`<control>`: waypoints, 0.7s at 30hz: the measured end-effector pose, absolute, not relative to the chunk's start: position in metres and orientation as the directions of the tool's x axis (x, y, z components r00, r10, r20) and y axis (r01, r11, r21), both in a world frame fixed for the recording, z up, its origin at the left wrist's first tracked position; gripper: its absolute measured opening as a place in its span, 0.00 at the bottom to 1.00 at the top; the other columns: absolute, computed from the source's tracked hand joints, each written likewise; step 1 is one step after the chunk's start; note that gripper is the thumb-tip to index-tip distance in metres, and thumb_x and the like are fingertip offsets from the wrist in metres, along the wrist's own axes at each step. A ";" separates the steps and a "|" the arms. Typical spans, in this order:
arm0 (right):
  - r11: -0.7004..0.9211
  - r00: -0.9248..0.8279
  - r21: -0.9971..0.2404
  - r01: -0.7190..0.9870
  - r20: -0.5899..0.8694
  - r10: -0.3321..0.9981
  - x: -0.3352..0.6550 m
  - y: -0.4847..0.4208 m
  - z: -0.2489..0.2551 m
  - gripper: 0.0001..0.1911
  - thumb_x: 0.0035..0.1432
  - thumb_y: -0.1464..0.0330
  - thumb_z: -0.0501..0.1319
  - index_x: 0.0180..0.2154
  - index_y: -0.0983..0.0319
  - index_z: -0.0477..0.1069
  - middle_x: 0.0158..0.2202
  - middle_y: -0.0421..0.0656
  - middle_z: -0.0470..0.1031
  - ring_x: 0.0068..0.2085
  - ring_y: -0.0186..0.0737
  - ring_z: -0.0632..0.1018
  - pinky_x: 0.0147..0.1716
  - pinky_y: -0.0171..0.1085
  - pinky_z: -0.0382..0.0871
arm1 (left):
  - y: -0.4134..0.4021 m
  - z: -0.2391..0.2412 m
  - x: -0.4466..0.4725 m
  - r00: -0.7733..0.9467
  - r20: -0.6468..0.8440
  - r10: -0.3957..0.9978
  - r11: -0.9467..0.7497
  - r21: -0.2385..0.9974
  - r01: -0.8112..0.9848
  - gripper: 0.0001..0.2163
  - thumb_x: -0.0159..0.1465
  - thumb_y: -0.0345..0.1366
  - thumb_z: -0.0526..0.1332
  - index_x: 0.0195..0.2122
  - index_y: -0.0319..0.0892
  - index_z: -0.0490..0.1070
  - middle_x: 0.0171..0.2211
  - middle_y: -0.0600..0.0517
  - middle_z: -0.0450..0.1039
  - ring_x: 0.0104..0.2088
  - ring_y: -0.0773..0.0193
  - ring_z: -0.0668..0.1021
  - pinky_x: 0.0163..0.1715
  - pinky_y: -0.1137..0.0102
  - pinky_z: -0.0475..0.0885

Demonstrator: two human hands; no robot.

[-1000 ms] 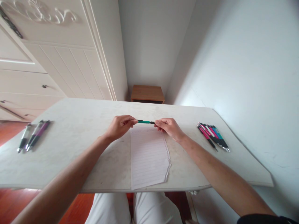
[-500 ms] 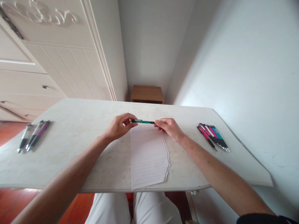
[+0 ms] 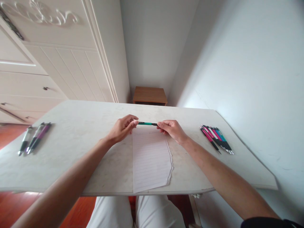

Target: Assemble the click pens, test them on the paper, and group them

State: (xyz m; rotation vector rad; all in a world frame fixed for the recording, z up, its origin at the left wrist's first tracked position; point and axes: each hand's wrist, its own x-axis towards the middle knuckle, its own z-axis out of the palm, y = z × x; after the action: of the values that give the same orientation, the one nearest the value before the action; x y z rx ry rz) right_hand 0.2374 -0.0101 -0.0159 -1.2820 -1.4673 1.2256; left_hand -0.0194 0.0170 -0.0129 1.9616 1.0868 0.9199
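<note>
A slim teal pen (image 3: 147,123) with a black grip is held level above the top of a lined paper sheet (image 3: 152,161). My left hand (image 3: 122,128) has its thumb and fingers closed around the clip end, which is partly hidden behind the thumb. At the other end, my right hand (image 3: 172,129) pinches the black grip; the tip is hidden in those fingers. The sheet has a torn right edge and lies on the white table (image 3: 104,171) below both hands.
Several pink, white, teal and blue pens (image 3: 216,138) lie side by side at the right. Three thicker pens (image 3: 35,139) with dark grips rest at the far left. Past the table stand a white cabinet (image 3: 71,72) and a small wooden stand (image 3: 150,94); a wall (image 3: 256,79) borders the right.
My left thumb and fingers have shifted slightly on the pen's clip end, and the thumb now covers more of it. My right hand and the pen stay about where they were.
</note>
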 end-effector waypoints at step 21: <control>0.056 -0.152 -0.974 0.220 0.023 0.988 0.248 -0.005 -0.012 0.23 0.48 0.49 0.68 0.28 0.65 0.78 0.25 0.43 0.76 0.26 0.33 0.71 0.27 0.34 0.66 | 0.026 -0.012 -0.024 0.393 0.371 0.842 -0.526 0.726 0.442 0.14 0.65 0.42 0.57 0.38 0.38 0.77 0.25 0.53 0.75 0.22 0.69 0.75 0.26 0.74 0.71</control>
State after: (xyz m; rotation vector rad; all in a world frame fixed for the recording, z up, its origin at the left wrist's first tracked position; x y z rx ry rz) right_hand 0.2482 -0.0055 -0.0117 -1.2696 -1.5066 1.1728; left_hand -0.0237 0.0259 -0.0122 2.1316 1.0955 1.0043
